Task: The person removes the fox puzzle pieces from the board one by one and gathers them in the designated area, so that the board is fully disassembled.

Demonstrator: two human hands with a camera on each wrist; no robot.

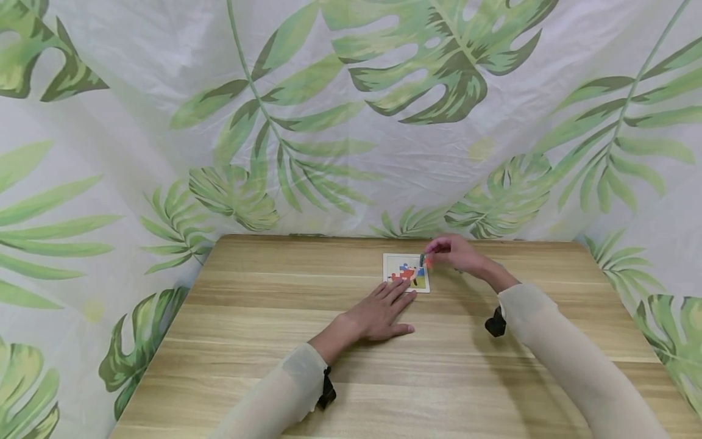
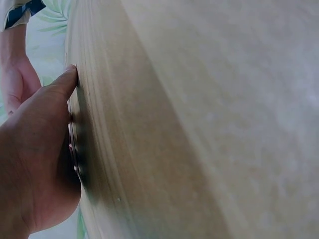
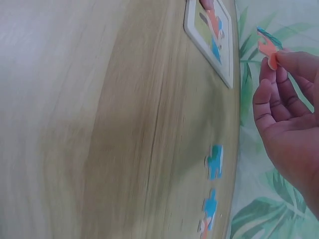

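Note:
A small jigsaw puzzle in a white-edged tray [image 1: 392,264] lies near the table's far edge, partly filled with orange, blue and green pieces. My left hand [image 1: 379,312] rests palm down in front of it, its straight fingers reaching over the near edge of the tray. Between thumb and fingertips, my right hand [image 1: 459,255] pinches an orange and teal puzzle piece [image 3: 269,48]. That piece is raised above the table beside the tray's right side. The left fingertips hide part of the picture.
Two loose blue puzzle pieces, one with a green patch [image 3: 215,161] and one partly orange [image 3: 210,205], lie on the wooden table [image 1: 263,317] to the right of the tray. A leaf-patterned cloth [image 1: 307,110] hangs right behind the far edge.

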